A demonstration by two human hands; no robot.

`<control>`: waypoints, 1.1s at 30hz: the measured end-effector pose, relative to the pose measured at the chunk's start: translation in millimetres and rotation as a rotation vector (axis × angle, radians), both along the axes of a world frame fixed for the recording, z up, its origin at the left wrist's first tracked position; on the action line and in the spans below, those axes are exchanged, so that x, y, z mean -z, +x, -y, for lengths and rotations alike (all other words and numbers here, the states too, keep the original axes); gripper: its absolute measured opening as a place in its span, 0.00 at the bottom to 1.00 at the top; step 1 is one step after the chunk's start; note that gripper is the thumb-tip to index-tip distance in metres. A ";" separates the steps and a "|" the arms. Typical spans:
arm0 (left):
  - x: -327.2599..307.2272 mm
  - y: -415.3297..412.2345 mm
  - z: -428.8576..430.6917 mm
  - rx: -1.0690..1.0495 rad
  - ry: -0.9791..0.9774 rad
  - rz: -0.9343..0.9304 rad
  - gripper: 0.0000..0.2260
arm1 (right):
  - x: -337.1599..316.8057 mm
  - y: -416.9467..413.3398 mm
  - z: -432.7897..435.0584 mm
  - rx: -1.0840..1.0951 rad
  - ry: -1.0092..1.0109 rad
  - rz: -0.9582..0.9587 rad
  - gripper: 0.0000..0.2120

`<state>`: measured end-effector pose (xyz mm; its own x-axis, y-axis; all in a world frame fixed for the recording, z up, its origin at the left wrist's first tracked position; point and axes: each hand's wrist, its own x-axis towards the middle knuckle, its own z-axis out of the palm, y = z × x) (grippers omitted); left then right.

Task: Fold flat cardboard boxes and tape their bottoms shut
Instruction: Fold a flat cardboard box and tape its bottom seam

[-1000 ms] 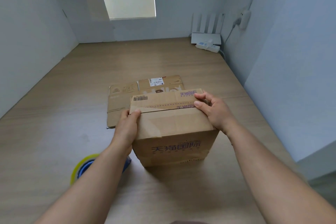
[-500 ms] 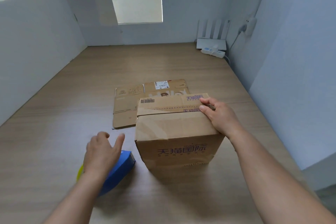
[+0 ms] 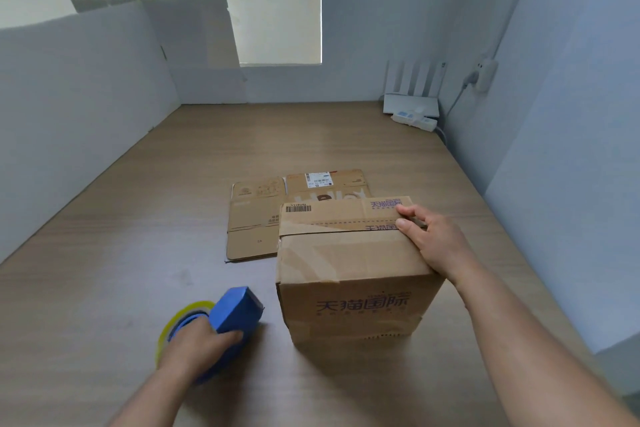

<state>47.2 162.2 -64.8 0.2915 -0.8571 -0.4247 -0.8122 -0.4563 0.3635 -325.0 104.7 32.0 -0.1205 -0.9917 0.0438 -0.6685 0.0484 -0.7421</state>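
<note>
A brown cardboard box (image 3: 349, 274) with purple print stands folded up on the wooden table (image 3: 104, 253), its two top flaps closed along a middle seam. My right hand (image 3: 429, 239) presses down on the flaps at the box's right edge, fingers lying across the seam. Left of the box, my left hand (image 3: 201, 345) grips a blue tape dispenser (image 3: 235, 310) with a yellowish tape roll (image 3: 173, 326) on the table. Behind the box lie flat cardboard boxes (image 3: 256, 215), partly hidden by it.
White panels (image 3: 79, 107) wall the table on the left and at the back. A white router with antennas (image 3: 412, 100) and a power strip (image 3: 414, 120) sit in the far right corner. A grey-blue wall (image 3: 568, 149) runs along the right side.
My left hand left the box's top flap, went down to the left and took hold of the blue tape dispenser. My right hand stayed on the flaps.
</note>
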 end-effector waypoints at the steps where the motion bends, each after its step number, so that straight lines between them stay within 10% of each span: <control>1: -17.1 4.5 6.1 -0.040 -0.071 -0.102 0.21 | -0.5 0.0 -0.1 -0.002 0.002 -0.006 0.16; 10: -216.4 -58.0 56.3 0.341 -0.282 -0.370 0.34 | 2.2 0.2 -0.4 0.007 -0.017 -0.071 0.16; 19: -220.0 -132.5 73.1 0.748 0.005 -0.227 0.28 | -2.3 -0.1 -4.6 0.062 -0.082 -0.175 0.16; 24: -221.7 -129.1 78.5 0.749 0.010 -0.264 0.30 | -27.8 8.3 -19.5 -0.082 -0.061 0.807 0.22; 28: -224.9 -130.6 79.3 0.754 0.048 -0.253 0.29 | -33.0 19.9 -25.5 -0.342 0.058 0.919 0.18; 33: -225.8 -139.7 80.3 0.736 0.069 -0.188 0.31 | -29.2 21.9 -26.5 -0.164 -0.140 0.948 0.08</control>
<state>-92.4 81.9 161.0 -0.4272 -0.7723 -0.4702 -0.8429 0.1520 0.5162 -303.1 131.2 61.2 -0.0275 -0.9926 0.1187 0.2194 -0.1218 -0.9680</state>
